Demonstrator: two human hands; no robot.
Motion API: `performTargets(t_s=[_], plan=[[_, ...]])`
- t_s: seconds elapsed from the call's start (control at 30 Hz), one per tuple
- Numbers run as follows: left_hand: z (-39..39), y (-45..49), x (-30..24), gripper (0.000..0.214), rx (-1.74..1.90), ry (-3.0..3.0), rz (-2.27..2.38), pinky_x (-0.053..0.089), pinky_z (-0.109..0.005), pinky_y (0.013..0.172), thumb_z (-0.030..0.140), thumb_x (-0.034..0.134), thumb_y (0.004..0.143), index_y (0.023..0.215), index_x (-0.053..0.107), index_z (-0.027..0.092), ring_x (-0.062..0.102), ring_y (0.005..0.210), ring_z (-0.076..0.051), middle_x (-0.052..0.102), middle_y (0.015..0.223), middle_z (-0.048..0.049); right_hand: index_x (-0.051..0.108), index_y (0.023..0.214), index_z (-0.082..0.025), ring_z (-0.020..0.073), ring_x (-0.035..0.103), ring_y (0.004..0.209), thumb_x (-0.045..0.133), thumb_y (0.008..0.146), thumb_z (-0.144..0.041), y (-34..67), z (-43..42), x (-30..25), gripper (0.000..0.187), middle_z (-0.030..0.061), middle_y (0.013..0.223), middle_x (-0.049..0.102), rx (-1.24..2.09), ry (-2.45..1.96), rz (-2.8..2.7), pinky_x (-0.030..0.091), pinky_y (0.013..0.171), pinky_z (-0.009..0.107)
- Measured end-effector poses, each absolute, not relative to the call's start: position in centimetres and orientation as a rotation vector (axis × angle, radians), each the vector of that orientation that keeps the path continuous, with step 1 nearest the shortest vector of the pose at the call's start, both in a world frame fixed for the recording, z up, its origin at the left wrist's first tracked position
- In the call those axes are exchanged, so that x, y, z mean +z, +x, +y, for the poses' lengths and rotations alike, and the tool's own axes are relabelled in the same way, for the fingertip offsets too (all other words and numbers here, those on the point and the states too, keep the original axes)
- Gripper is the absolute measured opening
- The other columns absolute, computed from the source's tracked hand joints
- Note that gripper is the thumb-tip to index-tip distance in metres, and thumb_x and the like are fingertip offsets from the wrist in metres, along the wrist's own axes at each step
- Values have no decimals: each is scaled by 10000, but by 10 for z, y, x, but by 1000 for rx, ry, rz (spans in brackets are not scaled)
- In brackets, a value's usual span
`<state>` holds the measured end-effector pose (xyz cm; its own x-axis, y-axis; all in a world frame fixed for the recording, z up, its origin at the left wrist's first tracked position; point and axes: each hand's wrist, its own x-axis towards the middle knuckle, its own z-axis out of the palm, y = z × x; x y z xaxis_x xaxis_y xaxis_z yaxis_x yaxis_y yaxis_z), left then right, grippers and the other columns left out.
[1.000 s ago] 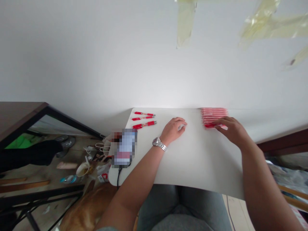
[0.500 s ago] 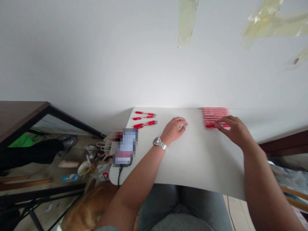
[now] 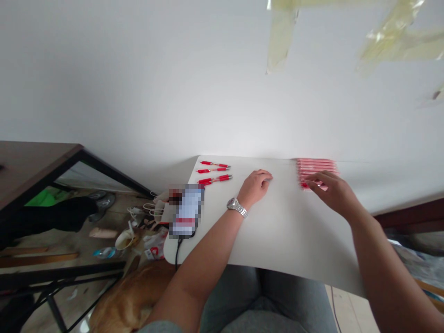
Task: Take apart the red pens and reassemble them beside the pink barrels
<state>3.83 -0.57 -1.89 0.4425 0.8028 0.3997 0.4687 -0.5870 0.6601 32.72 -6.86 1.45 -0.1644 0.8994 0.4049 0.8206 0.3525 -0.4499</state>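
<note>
LIGHT: soft, fairly bright; wall [image 3: 243, 125] was brightest low, just above table [image 3: 274, 236], greyer toward upper left | left floor [image 3: 120, 215] was dim | SHADOW: faint, soft-edged, lay on table's right part | GLARE: small glints were on tape [image 3: 388, 41] | BLUR: pens [image 3: 222, 177] looked soft; phone [image 3: 188, 212] was pixelated | DISTORTION: wide-angle stretch showed toward edges

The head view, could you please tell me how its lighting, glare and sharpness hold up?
Head view: the wall is brightest just above the table; a soft shadow falls beside the right forearm; tape catches glints; fine detail on the red pens is soft; the phone is pixelated; the table's near edge curves, possibly lens distortion.
</note>
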Motion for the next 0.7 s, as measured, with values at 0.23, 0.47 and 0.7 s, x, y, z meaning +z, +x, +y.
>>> performTargets(t_s=[0.23, 0.47, 0.7], plan=[[-3, 35, -16, 314, 1102, 2146, 1093, 542, -365, 1017, 9, 493, 912, 1013, 732, 186, 689, 1029, -195, 741, 1074, -71, 715, 1101, -224, 219, 735, 838, 528, 1007, -601, 255, -51, 9, 431, 86, 978, 768, 802, -1429, -1739, 599, 718, 345], [-1, 31, -15, 284, 1165, 2103, 1124, 532, -311, 910, -7, 476, 903, 938, 673, 194, 667, 932, -169, 697, 970, -47, 713, 1010, -208, 196, 667, 715, 492, 997, -644, 222, -26, -16, 490, 47, 777, 707, 695, -1423, -1658, 508, 662, 313], [-2, 30, -16, 235, 1129, 2121, 1132, 510, -290, 819, 22, 495, 914, 937, 648, 199, 627, 842, -156, 673, 947, -37, 702, 1006, -214, 195, 646, 724, 457, 1016, -637, 223, -25, -16, 489, 44, 783, 691, 708, -1404, -1675, 502, 685, 312]])
